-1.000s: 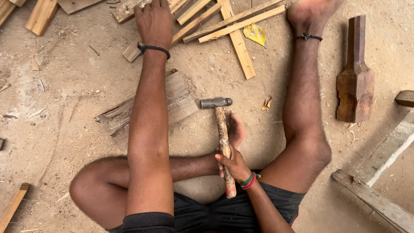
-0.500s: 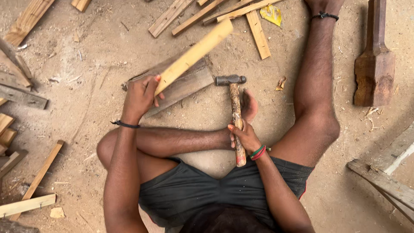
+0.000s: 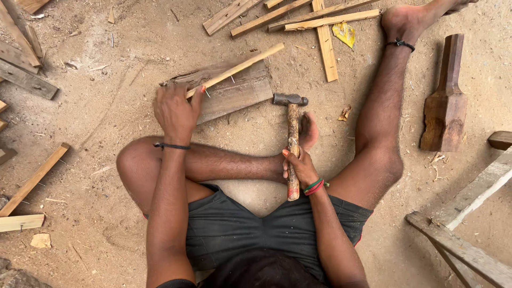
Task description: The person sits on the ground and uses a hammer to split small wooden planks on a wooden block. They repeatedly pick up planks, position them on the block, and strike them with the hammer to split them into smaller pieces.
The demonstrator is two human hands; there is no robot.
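Sandy, sawdust-strewn ground [image 3: 106, 106] surrounds a person sitting with one leg folded and the other stretched out. Two hands are at work. The left hand [image 3: 176, 112] is closed around the near end of one thin pale wooden strip [image 3: 240, 66], which lies slanted across one flat, weathered grey-brown board [image 3: 234, 90] in front of the folded knee; at least two small nails seem to stick out of the strip, though they are too tiny to count surely. The right hand [image 3: 300, 166] is wrapped around the worn wooden handle of one steel-headed hammer [image 3: 292, 138], whose head rests low by the board's right end. About five loose pale slats [image 3: 325, 42] lie crossed beyond, and one dark carved wooden leg [image 3: 445, 101] stands apart at the right. Half a second ago the strip was lifted, angled higher above the board; now it lies lower, across the board's top.
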